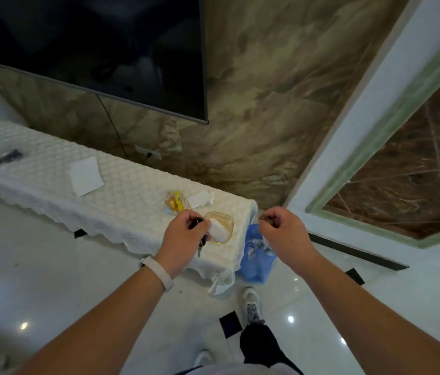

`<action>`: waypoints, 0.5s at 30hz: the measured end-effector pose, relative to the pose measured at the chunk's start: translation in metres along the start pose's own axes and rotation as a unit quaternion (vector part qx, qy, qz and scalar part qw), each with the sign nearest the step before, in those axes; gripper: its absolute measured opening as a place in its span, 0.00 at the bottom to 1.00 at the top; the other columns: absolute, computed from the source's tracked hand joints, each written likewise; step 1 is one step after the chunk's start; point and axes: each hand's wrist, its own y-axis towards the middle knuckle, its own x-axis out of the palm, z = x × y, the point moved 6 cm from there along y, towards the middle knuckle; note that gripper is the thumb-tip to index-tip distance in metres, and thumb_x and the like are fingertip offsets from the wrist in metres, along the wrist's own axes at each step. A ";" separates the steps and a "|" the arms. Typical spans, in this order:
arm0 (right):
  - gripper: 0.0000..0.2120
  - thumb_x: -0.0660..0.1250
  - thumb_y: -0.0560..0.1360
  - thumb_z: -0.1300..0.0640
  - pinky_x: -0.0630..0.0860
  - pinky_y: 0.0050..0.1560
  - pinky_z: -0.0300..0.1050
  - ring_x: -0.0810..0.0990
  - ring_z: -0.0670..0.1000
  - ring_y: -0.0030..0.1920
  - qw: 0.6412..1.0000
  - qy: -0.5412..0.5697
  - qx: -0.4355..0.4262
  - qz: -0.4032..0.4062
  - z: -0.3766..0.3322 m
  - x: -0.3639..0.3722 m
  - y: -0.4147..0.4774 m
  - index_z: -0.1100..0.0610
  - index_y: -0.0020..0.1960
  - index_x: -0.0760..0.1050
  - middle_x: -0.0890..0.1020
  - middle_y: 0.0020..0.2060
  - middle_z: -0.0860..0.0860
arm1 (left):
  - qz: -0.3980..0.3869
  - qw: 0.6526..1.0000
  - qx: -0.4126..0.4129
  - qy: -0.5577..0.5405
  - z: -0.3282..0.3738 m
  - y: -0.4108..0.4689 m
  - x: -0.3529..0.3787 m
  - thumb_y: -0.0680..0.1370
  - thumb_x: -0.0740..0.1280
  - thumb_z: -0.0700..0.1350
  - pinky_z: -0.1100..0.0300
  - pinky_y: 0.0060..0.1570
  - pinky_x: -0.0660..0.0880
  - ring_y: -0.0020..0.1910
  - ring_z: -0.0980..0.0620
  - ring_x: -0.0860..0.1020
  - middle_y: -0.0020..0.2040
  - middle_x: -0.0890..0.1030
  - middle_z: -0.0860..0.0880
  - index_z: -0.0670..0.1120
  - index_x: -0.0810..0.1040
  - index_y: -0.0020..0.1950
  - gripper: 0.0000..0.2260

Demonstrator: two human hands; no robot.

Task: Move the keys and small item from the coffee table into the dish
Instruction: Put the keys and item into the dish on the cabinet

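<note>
Keys (200,240) hang from the left hand (183,236), its grip closed on them at the near-left rim of the dish (227,221). A white item (219,230) lies in the dish on the surface (121,190). Right hand (283,230) curls right of the dish; whether it holds anything I cannot tell.

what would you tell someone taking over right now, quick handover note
Left hand: closed on the keys, which dangle beside the dish on the white cloth.
Right hand: curled shut to the right of the dish; may pinch something small, too blurred to tell.
Done: a small white item sits in the dish.
Left: lower the keys into the dish and let go.
</note>
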 end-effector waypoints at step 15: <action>0.02 0.70 0.71 0.57 0.76 0.40 0.45 0.80 0.50 0.38 0.981 -0.060 -0.017 -0.185 0.056 0.058 0.185 0.52 0.41 0.77 0.82 0.36 0.50 | 0.102 0.988 -0.118 0.001 -0.040 0.118 0.056 0.76 0.69 0.41 0.53 0.31 0.77 0.33 0.42 0.81 0.29 0.83 0.50 0.45 0.76 0.43 0.04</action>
